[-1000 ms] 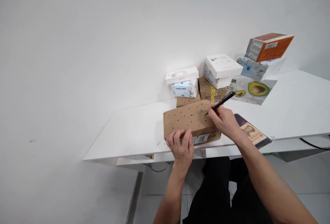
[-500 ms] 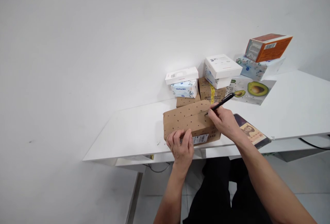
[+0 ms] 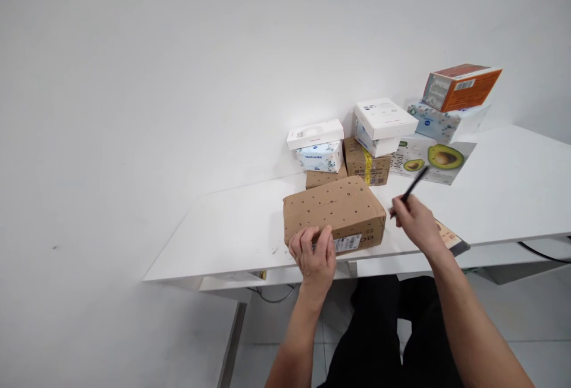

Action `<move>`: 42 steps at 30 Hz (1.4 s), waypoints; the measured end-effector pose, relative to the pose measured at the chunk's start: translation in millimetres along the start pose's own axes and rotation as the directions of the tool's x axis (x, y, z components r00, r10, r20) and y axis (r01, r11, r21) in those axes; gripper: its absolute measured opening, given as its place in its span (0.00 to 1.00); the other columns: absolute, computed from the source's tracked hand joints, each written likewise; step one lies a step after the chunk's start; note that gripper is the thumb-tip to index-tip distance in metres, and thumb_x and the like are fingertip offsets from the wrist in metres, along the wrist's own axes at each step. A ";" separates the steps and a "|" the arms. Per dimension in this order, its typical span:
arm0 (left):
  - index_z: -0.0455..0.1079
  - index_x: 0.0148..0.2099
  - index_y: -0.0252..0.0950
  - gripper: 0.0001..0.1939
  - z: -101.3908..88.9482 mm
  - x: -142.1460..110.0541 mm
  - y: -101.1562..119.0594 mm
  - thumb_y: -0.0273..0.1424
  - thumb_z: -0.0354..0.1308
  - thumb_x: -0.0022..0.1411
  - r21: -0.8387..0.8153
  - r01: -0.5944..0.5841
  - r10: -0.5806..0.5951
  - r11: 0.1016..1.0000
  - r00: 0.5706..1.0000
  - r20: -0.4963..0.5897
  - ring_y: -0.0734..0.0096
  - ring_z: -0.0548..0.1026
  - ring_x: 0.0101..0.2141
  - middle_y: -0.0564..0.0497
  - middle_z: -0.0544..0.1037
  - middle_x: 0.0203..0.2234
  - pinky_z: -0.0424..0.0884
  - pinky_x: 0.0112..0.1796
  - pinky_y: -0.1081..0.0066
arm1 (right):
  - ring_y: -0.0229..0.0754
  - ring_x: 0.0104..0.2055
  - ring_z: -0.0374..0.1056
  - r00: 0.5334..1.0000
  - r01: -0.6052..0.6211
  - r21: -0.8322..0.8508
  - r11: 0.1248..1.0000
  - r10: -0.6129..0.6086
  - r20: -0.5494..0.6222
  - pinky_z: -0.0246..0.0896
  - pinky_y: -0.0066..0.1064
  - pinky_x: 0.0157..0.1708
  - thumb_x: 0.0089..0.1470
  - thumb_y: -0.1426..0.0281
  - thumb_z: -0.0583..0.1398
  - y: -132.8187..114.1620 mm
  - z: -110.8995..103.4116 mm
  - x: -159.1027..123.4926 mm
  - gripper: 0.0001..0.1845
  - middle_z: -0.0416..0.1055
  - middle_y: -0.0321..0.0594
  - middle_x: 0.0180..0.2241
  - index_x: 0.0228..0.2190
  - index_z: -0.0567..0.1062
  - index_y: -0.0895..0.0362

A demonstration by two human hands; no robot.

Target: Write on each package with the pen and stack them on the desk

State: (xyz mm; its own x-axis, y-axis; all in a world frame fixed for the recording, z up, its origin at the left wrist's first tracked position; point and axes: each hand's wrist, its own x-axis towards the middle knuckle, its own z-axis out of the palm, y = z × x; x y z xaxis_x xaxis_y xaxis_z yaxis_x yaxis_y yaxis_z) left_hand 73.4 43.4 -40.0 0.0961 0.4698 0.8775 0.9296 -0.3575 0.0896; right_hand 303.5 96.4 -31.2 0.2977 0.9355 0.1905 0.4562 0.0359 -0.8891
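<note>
A brown cardboard box [image 3: 330, 200] with small dark dots lies at the table's front edge, a white label on its near side. My left hand [image 3: 313, 254] grips its near left edge, fingers bent over the top. To the right of the box, and apart from it, my right hand [image 3: 416, 221] is closed around a black pen [image 3: 414, 184], whose upper end points up and to the right. Beneath that hand is a flat dark-edged item with a tan picture [image 3: 448, 236], mostly covered.
Behind the box stand tissue packs [image 3: 320, 157] topped by white boxes [image 3: 386, 118], and a taped brown carton [image 3: 379, 171]. Further right are an avocado-printed box [image 3: 446, 159] and an orange box [image 3: 475, 90] on another tissue pack. The white table [image 3: 232, 227] meets the wall.
My right hand has lifted the pen off the box top and moved right, covering more of the flat item. My left hand keeps its hold on the box.
</note>
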 end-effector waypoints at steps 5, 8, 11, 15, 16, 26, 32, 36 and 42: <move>0.73 0.43 0.38 0.12 0.9 0.3 0.1 0.24 0.60 0.56 -0.008 0.002 -0.002 1.000 1.000 -0.020 0.61 0.66 0.44 0.44 0.71 0.37 0.62 0.48 0.57 | 0.47 0.34 0.71 0.925 0.119 -0.620 0.776 0.140 0.354 0.53 0.30 0.27 0.56 0.66 0.54 28.5 11.7 1.2 0.12 0.76 0.48 0.30 0.29 0.74 0.57; 0.73 0.43 0.38 0.11 1.1 1.3 0.3 0.25 0.60 0.56 -0.010 -0.003 0.002 1.000 1.000 -0.022 0.61 0.66 0.44 0.44 0.71 0.37 0.62 0.48 0.57 | 0.49 0.37 0.72 0.913 0.102 -0.682 0.724 0.204 0.353 0.54 0.31 0.29 0.56 0.67 0.53 30.7 22.3 -0.8 0.14 0.76 0.51 0.33 0.34 0.76 0.59; 0.73 0.44 0.38 0.11 1.1 1.4 0.3 0.26 0.59 0.57 -0.003 -0.001 0.001 1.000 1.000 -0.020 0.62 0.67 0.44 0.44 0.71 0.37 0.62 0.48 0.58 | 0.48 0.38 0.71 0.914 0.104 -0.663 0.742 0.192 0.358 0.56 0.31 0.32 0.56 0.67 0.53 32.2 24.0 -4.6 0.14 0.76 0.50 0.35 0.38 0.76 0.59; 0.73 0.44 0.39 0.11 1.4 0.6 -0.2 0.26 0.59 0.57 0.000 -0.008 0.008 1.000 1.000 -0.025 0.62 0.67 0.44 0.45 0.71 0.37 0.62 0.48 0.58 | 0.49 0.42 0.68 0.970 0.053 -0.705 0.708 0.133 0.205 0.58 0.34 0.38 0.59 0.63 0.51 40.6 8.5 -12.7 0.20 0.72 0.52 0.42 0.47 0.73 0.59; 0.73 0.44 0.39 0.11 1.6 0.4 -0.3 0.26 0.59 0.57 -0.003 -0.011 0.011 1.000 1.000 -0.025 0.62 0.67 0.44 0.45 0.71 0.37 0.62 0.48 0.58 | 0.53 0.45 0.67 0.987 0.024 -0.741 0.671 0.101 0.124 0.59 0.37 0.40 0.59 0.60 0.51 44.0 2.6 -14.6 0.22 0.69 0.54 0.45 0.49 0.71 0.59; 0.73 0.44 0.39 0.11 4.1 -0.9 -0.6 0.26 0.58 0.57 -0.004 -0.010 0.010 1.000 0.999 -0.041 0.62 0.67 0.44 0.45 0.71 0.37 0.62 0.48 0.58 | 0.60 0.52 0.58 0.999 -0.008 -0.798 0.602 0.038 0.018 0.55 0.50 0.46 0.55 0.54 0.53 78.5 -22.8 -23.1 0.30 0.63 0.54 0.54 0.54 0.66 0.58; 0.73 0.44 0.38 0.11 2.0 -0.6 0.3 0.26 0.59 0.57 0.009 -0.018 0.019 1.000 0.999 -0.041 0.61 0.67 0.44 0.44 0.71 0.37 0.62 0.48 0.58 | 0.64 0.52 0.58 0.998 -0.037 -0.689 0.724 0.059 0.007 0.55 0.55 0.45 0.51 0.53 0.55 85.4 -30.0 -25.7 0.31 0.66 0.55 0.52 0.51 0.70 0.58; 0.73 0.43 0.38 0.11 1.4 0.7 0.4 0.26 0.58 0.57 0.013 -0.022 0.023 1.000 0.998 -0.050 0.62 0.66 0.44 0.45 0.71 0.37 0.62 0.48 0.58 | 0.57 0.48 0.66 0.978 -0.208 -0.213 0.955 0.196 -0.076 0.59 0.49 0.47 0.45 0.52 0.60 80.6 -48.0 -34.5 0.32 0.72 0.49 0.45 0.49 0.71 0.56; 0.73 0.43 0.38 0.11 3.5 0.9 0.2 0.25 0.59 0.56 0.002 -0.025 0.025 1.000 0.997 -0.077 0.62 0.67 0.44 0.45 0.70 0.36 0.62 0.48 0.57 | 0.52 0.43 0.72 0.902 -0.333 0.755 0.564 0.425 0.081 0.69 0.46 0.39 0.52 0.48 0.49 39.4 -60.9 -71.4 0.31 0.73 0.48 0.44 0.50 0.69 0.53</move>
State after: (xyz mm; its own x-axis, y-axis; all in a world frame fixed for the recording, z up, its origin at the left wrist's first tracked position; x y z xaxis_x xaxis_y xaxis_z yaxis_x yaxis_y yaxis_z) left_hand 74.9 46.5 -40.9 0.0916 0.3973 0.9131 0.9277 -0.3673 0.0668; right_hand 351.2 9.6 -54.5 0.3944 0.8872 -0.2394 -0.4753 -0.0260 -0.8794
